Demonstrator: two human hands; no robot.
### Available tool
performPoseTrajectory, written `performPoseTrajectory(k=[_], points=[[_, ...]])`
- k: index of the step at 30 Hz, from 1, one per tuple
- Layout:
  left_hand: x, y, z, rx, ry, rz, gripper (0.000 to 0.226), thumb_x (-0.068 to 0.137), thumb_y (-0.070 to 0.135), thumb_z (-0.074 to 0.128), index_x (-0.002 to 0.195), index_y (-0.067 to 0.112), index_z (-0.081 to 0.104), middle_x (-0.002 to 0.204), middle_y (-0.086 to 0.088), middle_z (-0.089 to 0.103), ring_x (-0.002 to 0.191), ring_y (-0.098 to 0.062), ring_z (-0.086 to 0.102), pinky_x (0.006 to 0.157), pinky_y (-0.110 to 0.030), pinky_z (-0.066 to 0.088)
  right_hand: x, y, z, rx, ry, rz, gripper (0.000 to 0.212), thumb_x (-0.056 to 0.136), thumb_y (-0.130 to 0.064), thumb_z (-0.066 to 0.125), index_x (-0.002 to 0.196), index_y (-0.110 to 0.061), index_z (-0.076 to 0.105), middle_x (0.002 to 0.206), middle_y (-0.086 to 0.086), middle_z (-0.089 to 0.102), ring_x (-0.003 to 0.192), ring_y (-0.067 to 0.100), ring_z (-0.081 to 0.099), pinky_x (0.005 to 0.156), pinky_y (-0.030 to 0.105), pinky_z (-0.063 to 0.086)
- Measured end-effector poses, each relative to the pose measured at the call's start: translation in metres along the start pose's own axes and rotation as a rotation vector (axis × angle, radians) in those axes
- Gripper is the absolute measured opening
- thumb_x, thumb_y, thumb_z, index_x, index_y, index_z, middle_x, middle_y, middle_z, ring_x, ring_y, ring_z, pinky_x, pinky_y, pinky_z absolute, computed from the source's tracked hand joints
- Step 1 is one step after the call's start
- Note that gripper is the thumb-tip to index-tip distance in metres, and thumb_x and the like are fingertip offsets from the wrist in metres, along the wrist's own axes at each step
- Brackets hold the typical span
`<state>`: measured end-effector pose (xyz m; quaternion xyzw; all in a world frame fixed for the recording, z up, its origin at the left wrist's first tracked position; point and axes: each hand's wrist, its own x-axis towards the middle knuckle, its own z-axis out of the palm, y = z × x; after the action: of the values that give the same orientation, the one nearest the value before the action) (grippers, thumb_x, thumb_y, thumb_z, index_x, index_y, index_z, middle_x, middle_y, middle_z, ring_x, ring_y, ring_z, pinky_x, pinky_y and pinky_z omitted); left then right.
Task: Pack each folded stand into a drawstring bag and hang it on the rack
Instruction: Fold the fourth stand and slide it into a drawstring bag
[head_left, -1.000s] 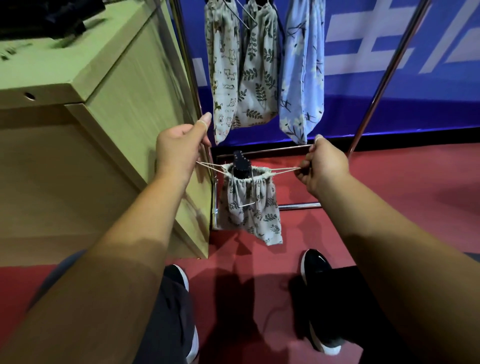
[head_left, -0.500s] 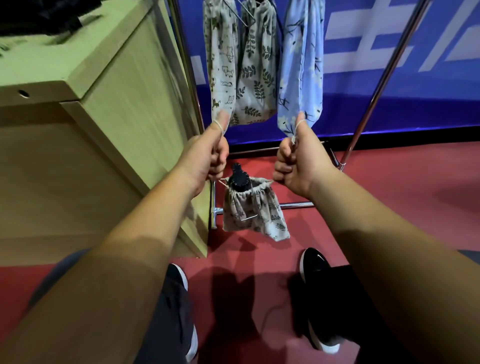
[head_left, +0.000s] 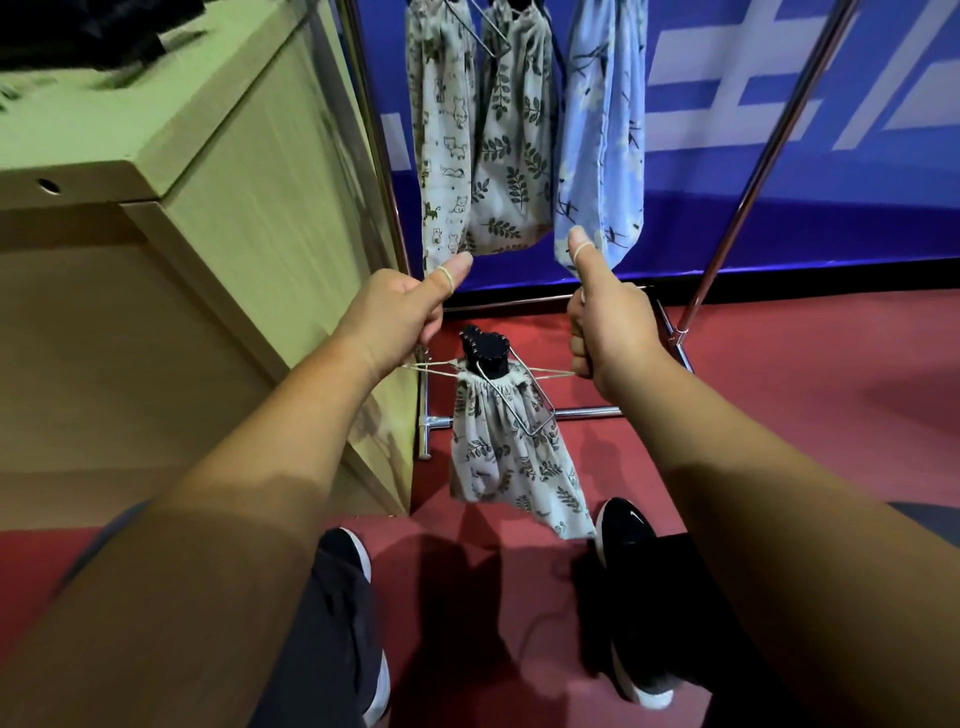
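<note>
- Drawstring bag is hanging between our fists, a black stand poking from its gathered mouth.
- Our left hand and right hand are clenching its cords, thumbs up.

There is one view only, so no part of the scene is shared with another. It comes from a wide-angle camera on the person's head, looking forward and steeply down — both forearms run in from the bottom corners, large and very near the lens. The left hand and right hand sit near the middle of the picture, close in. Straight below lie the shoes on the red floor. Farther off, toward the top edge, stand the rack and a blue wall; a wooden cabinet fills the near left — its lines bend with the lens.
</note>
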<state>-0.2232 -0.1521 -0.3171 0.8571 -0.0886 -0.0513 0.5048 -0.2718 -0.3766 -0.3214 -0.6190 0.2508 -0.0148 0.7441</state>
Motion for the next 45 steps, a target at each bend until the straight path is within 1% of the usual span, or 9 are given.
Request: performPoseTrajectory(k=[4,8,14,20,26,30,32,35,45], points=[[0.001,0.002,-0.002,-0.154,-0.026,-0.054,0.085,0.079,0.088,0.058,0.051,0.008,0.051,0.049,-0.009,0.029,0.04,-0.02,0.028,0.049,-0.024,0.029,0.003,-0.002,0.002,-0.046,-0.063,-0.026,0.071,0.08,-0.084,0.068,0.058,-0.027,0.033,0.058,-0.001,0.03,0.054,0.021,0.021,0.056,0.037,0.022],[0.005,0.006,-0.008,-0.421,0.001,-0.032,0.071,0.084,0.078,0.06,0.064,0.01,0.063,0.047,-0.005,0.036,0.047,-0.022,0.039,0.057,-0.03,0.046,0.005,-0.009,0.009,0.006,-0.211,-0.039,0.068,0.084,-0.083,0.065,0.066,-0.017,0.056,0.062,0.003,0.052,0.057,0.021,0.048,0.071,0.042,0.059],[0.012,0.012,-0.001,-0.574,0.14,-0.091,0.061,0.072,0.079,0.073,0.091,0.021,0.068,0.084,-0.004,0.067,0.083,-0.021,0.065,0.075,-0.032,0.059,0.008,-0.009,0.018,-0.189,-0.187,-0.119,0.073,0.071,-0.092,0.068,0.084,-0.021,0.058,0.079,0.001,0.057,0.071,0.019,0.059,0.078,0.043,0.064],[0.011,0.016,0.01,-0.496,0.199,-0.047,0.039,0.092,0.046,0.08,0.069,0.016,0.073,0.068,-0.003,0.068,0.06,-0.014,0.058,0.064,-0.029,0.056,0.015,-0.003,0.025,-0.073,-0.159,-0.212,0.05,0.088,-0.059,0.081,0.077,-0.011,0.069,0.075,0.01,0.072,0.069,0.02,0.066,0.081,0.04,0.06],[0.009,0.021,0.017,-0.423,0.125,-0.005,0.017,0.089,0.032,0.085,0.082,0.017,0.084,0.08,-0.001,0.077,0.068,-0.007,0.062,0.077,-0.03,0.056,0.008,-0.004,0.034,-0.048,-0.272,-0.158,0.028,0.103,-0.032,0.071,0.104,-0.004,0.077,0.09,0.012,0.08,0.078,0.02,0.075,0.081,0.034,0.062],[0.006,0.025,0.024,-0.338,0.052,0.071,0.005,0.086,0.026,0.089,0.087,0.022,0.086,0.088,0.003,0.081,0.082,-0.007,0.074,0.084,-0.029,0.06,0.006,-0.006,0.037,-0.02,-0.297,-0.133,0.021,0.101,-0.019,0.072,0.084,-0.009,0.079,0.09,0.02,0.079,0.082,0.03,0.079,0.093,0.046,0.064],[0.008,0.023,0.025,-0.278,0.02,0.088,0.004,0.086,0.031,0.089,0.086,0.029,0.086,0.092,0.004,0.082,0.087,-0.006,0.074,0.091,-0.031,0.059,0.006,-0.006,0.036,0.023,-0.315,-0.088,0.016,0.099,-0.015,0.07,0.101,-0.002,0.08,0.104,0.028,0.078,0.098,0.038,0.079,0.097,0.051,0.063],[0.012,0.02,0.023,-0.243,-0.014,0.081,0.01,0.086,0.034,0.088,0.092,0.026,0.085,0.097,0.003,0.082,0.091,-0.007,0.074,0.095,-0.035,0.059,0.004,-0.007,0.036,0.067,-0.373,0.001,0.026,0.099,-0.008,0.06,0.116,0.006,0.074,0.099,0.027,0.077,0.088,0.036,0.079,0.094,0.05,0.064],[0.009,0.02,0.021,-0.117,-0.192,0.063,0.027,0.09,0.031,0.079,0.101,0.007,0.078,0.089,0.002,0.076,0.084,-0.008,0.062,0.083,-0.032,0.048,-0.002,-0.014,0.034,0.026,-0.363,0.033,0.021,0.097,-0.008,0.052,0.097,0.001,0.071,0.072,0.011,0.068,0.06,0.028,0.068,0.075,0.048,0.063]])
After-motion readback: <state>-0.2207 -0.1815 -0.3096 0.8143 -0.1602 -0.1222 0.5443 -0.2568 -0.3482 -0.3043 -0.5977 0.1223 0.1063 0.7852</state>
